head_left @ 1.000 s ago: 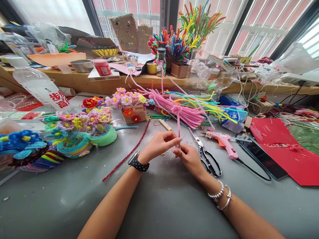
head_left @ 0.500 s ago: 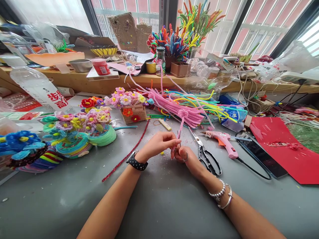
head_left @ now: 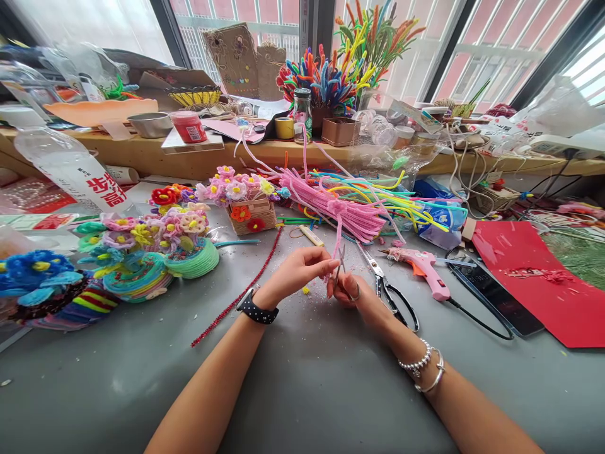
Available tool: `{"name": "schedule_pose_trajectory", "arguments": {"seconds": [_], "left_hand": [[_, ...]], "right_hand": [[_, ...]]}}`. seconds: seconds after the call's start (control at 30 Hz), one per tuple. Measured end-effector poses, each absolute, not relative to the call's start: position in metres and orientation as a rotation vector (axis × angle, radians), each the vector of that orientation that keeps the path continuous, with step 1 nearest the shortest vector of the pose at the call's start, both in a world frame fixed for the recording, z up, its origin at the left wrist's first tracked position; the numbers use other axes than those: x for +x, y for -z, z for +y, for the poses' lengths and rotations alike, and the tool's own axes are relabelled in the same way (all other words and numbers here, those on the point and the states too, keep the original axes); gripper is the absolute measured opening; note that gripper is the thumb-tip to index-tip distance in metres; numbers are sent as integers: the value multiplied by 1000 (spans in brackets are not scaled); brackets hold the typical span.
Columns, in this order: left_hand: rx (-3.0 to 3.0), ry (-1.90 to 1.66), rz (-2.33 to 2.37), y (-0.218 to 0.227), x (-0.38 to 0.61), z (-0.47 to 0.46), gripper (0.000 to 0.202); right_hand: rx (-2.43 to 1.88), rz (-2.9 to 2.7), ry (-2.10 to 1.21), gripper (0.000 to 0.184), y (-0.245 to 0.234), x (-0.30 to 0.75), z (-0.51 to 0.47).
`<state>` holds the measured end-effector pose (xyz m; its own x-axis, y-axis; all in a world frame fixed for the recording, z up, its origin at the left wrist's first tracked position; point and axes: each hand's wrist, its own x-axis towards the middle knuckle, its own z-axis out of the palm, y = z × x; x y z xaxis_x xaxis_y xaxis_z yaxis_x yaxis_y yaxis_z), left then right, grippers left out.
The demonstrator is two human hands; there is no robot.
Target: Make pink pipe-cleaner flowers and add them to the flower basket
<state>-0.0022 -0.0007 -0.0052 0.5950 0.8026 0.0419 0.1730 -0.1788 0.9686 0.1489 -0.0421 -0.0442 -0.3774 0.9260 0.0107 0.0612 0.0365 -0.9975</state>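
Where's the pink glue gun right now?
In the head view, the glue gun lies on the grey table, to the right of the right hand, between the big scissors and the phone.

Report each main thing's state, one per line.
Small silver metal scissors: open, in right hand
Pink fuzzy pipe-cleaner stem: near upright, pinched by left hand
Large black-handled metal scissors: lying flat
Pink plastic glue gun: lying on its side
Clear plastic bottle: capped
Clear glass bottle: capped
Red tinsel stem: lying, gently curved
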Motion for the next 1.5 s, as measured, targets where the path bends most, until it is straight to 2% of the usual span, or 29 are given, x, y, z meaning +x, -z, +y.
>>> {"name": "schedule_pose_trajectory", "arguments": {"seconds": [0.2,0.67,0.9,1.5], "left_hand": [[1692,-645,780,3,-3,-1,27],[1717,-630,807,2,-2,-2,27],[1731,-580,801,3,-1,-2,27],[1788,-565,795,3,-3,-1,28]], "right_hand": [[-1004,-1707,-1396,66,44,148,-42],[-1199,-1616,-1163,59,44,143,-47],[-1070,-1622,-1238,61,47,142,-47],[-1093,-1607,-1268,57,45,144,-46]]}}
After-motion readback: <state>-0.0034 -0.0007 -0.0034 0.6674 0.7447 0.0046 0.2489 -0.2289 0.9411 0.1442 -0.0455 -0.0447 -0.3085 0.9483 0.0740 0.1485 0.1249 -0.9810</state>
